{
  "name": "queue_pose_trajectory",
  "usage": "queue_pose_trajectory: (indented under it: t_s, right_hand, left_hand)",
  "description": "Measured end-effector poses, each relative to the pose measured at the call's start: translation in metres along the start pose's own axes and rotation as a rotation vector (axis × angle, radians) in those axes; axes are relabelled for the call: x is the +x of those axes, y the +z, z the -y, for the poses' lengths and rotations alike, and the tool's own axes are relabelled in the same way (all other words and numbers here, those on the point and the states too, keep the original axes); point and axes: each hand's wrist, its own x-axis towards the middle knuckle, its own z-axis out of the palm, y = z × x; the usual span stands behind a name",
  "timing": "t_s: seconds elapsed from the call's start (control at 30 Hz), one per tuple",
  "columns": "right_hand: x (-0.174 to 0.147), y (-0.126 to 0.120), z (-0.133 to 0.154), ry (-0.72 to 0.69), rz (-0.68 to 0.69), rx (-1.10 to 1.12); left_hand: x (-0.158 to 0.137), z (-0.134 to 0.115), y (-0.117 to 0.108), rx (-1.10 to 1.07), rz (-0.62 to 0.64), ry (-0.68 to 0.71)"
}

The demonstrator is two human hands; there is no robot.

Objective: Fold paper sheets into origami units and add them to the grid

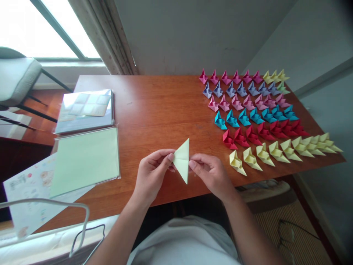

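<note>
A pale green sheet of origami paper, folded into a triangle (182, 161), is held up above the near edge of the table. My left hand (154, 169) pinches its left corner between thumb and fingers. On the other side, my right hand (211, 170) has its thumb and fingers closed at the middle of the long, upright edge. A crease runs across the triangle from corner to long edge. The fingertips behind the paper are partly hidden.
Rows of folded paper boats (256, 116) in several colours stand on the right of the wooden table (154, 110). At left lie a stack of light green paper (85, 162), a plastic-wrapped pack (82, 123) and a printed sheet (30, 195). A chair (19, 79) stands beyond.
</note>
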Motion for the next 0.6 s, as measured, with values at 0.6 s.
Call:
queue_pose_trajectory:
  t_s: [0.6]
  right_hand:
    - [0.0002,-0.0015,-0.0017,0.016,0.005,-0.026]
  left_hand:
    - [-0.0025,-0.0011,0.0012,0.049,-0.029,0.013]
